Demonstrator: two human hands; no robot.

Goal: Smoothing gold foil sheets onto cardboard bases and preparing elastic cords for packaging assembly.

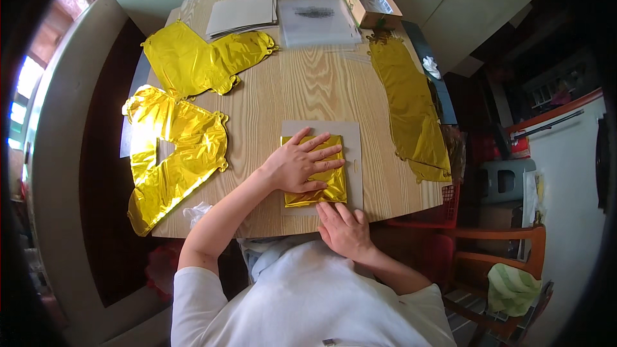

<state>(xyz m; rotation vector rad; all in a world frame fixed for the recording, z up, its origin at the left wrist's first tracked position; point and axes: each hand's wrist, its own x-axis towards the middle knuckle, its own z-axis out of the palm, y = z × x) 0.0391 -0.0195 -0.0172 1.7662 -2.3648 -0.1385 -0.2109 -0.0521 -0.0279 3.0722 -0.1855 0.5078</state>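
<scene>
Resting palm-down, hands (301, 166) at gold foil (336, 183)

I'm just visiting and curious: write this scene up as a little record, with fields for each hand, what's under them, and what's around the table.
Left hand: flat, fingers spread, on the gold square
Right hand: fingertips at the square's near edge
Under the square: grey card
Table's left side: two gold foils, one farther away, one nearer
Table's right side: long gold foil
Far side: card stack, clear sheets, open box
Off the table, right: chair with green cloth
</scene>
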